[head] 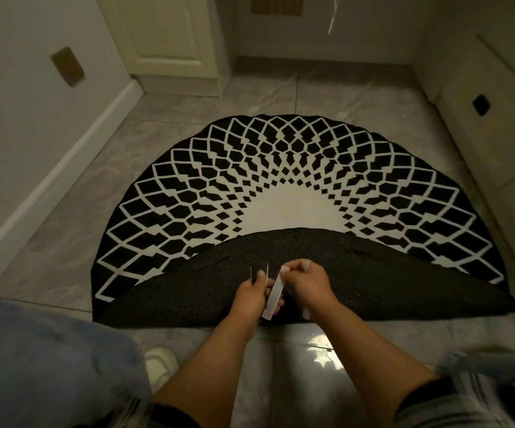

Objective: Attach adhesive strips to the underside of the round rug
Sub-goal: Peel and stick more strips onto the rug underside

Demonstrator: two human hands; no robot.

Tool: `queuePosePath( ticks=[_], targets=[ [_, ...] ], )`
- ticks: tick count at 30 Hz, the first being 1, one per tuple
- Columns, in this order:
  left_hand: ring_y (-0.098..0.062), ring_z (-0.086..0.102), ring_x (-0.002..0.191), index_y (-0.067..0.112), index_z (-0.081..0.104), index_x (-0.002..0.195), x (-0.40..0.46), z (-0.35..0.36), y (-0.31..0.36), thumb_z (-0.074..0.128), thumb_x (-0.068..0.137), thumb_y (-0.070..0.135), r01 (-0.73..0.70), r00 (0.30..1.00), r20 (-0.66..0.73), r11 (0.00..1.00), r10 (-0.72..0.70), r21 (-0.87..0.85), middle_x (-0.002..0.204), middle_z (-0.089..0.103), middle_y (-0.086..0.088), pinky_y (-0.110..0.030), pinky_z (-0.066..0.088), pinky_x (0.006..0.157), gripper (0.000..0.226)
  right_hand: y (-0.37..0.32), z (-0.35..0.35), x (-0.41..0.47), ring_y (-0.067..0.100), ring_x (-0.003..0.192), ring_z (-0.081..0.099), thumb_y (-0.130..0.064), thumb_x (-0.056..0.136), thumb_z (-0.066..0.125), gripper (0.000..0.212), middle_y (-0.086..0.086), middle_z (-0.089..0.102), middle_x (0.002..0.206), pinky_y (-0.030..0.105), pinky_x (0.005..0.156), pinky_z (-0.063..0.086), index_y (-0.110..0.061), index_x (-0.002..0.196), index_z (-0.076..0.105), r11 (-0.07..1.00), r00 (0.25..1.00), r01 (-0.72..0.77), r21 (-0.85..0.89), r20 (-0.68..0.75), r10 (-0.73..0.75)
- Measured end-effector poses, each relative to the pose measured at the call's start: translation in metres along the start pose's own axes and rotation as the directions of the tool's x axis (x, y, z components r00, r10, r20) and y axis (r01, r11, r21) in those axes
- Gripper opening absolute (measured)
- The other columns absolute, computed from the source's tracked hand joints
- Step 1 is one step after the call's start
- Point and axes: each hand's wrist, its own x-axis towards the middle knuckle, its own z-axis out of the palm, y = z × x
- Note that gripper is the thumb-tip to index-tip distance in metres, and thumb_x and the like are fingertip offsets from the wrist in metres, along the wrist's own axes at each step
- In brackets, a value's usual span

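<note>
Rug (281, 168) folded over, dark underside up. Left hand (251, 296) grip holds thin strips; right hand (307, 284) pinches the white strip (273, 296) top, just above the underside.

A round black-and-white patterned rug (281, 180) lies on grey floor tiles (188, 100), its near half folded over, dark underside up. Above it, the left hand (251, 293) and right hand (307, 284) pinch a white adhesive strip (274, 296).

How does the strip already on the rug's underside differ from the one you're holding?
The strip on the underside looks black and lies flat on the folded-over backing, left of both hands. The white strip is held above the backing, between the left hand and right hand, whose fingers pinch its top end. Both are narrow strips of similar shape.
</note>
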Motion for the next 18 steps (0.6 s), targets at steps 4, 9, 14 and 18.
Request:
queuePosePath(
  ticks=[4,9,14,18],
  targets=[
    [-0.022,0.061,0.063,0.005,0.055,0.089,0.001,-0.005,-0.001,0.042,0.101,0.032,0.035,0.999,-0.038,0.997,-0.037,-0.070,0.075,0.063,-0.015,-0.028,0.051,0.055,0.033,0.000,0.000,0.004,0.019,0.088,0.061,-0.008,0.090,0.060,0.009,0.009,0.067,0.094,0.026,0.071,0.047,-0.009,0.093,0.069,0.998,0.998,0.069,-0.010,-0.012,-0.069],
    [-0.019,0.066,0.069,0.004,0.059,0.111,0.005,-0.011,-0.002,0.056,0.095,0.025,0.088,0.995,0.072,0.979,-0.076,-0.185,0.089,0.068,-0.015,-0.025,0.052,0.052,0.027,-0.006,-0.001,0.008,0.016,0.089,0.061,-0.006,0.090,0.062,0.010,0.007,0.068,0.093,0.022,0.073,0.047,-0.012,0.089,0.070,0.993,0.996,0.093,0.075,0.004,-0.094],
    [-0.017,0.065,0.073,-0.001,0.063,0.113,0.005,-0.013,-0.001,0.055,0.095,0.022,0.121,0.975,0.212,0.961,-0.067,-0.251,0.091,0.071,-0.013,-0.026,0.053,0.064,0.030,-0.015,-0.004,0.009,0.011,0.080,0.057,-0.009,0.090,0.062,0.011,0.001,0.067,0.086,0.024,0.068,0.042,-0.015,0.089,0.071,0.985,0.997,0.078,0.153,0.018,-0.081],
    [-0.016,0.068,0.074,0.005,0.064,0.111,0.005,-0.013,0.002,0.054,0.095,0.023,0.142,0.960,0.271,0.955,-0.069,-0.260,0.096,0.073,-0.011,-0.027,0.054,0.062,0.026,-0.017,-0.004,0.011,0.013,0.082,0.059,-0.010,0.090,0.063,0.010,0.001,0.067,0.085,0.026,0.068,0.043,-0.015,0.088,0.072,0.980,0.995,0.089,0.175,0.029,-0.095]
  ],
)
